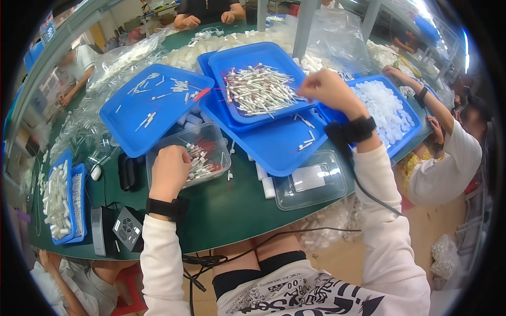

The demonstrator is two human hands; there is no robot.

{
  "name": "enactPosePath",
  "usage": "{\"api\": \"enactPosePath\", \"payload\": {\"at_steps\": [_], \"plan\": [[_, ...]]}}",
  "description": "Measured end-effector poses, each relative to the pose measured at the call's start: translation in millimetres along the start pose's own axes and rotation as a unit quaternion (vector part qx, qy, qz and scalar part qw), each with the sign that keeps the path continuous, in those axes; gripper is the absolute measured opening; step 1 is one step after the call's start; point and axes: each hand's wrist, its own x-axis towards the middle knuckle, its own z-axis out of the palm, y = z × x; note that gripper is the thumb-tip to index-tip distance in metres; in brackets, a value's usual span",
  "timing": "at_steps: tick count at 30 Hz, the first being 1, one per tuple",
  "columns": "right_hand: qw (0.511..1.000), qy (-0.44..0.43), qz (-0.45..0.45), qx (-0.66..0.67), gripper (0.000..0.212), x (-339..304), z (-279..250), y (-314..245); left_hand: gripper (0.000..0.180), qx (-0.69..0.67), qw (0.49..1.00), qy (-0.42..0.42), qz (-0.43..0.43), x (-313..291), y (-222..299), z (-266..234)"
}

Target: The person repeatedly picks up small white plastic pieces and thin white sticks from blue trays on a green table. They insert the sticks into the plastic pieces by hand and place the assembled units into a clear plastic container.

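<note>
My left hand is at the left side of a clear plastic box, its fingers curled together; what they hold, if anything, is hidden. Inside the box lie small white sticks with thin red ends. At the right edge of a blue tray, my right hand has its fingertips pinched, and I cannot make out anything between them. A large pile of similar white sticks fills that tray. Farther left, another blue tray carries a few scattered sticks.
A lower blue tray and a clear lid lie on the green table. White caps fill a blue tray at right. Black boxes and narrow blue trays stand left. A cable crosses my lap; co-workers sit around.
</note>
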Motion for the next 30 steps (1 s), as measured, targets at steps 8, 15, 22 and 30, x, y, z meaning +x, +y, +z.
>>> {"api": "enactPosePath", "payload": {"at_steps": [8,15,22,30], "plan": [[0.972,-0.061,0.119,-0.192,0.011,-41.4,43.9,45.4,0.011,-0.077,0.989,0.124,0.037,-10.3,20.3,-18.5],[0.979,0.161,-0.022,-0.121,0.009,-81.9,46.8,2.3,0.009,-0.675,0.736,0.054,-0.012,-67.2,53.3,-48.5],[0.912,0.000,-0.099,0.398,0.015,-158.8,67.8,-131.0,0.012,-0.761,0.648,-0.015,0.028,-128.1,83.9,-51.7],[0.917,0.044,-0.160,0.362,0.016,-150.1,67.0,-122.9,0.020,-0.505,0.862,-0.005,0.044,-135.3,87.6,-59.6]]}}
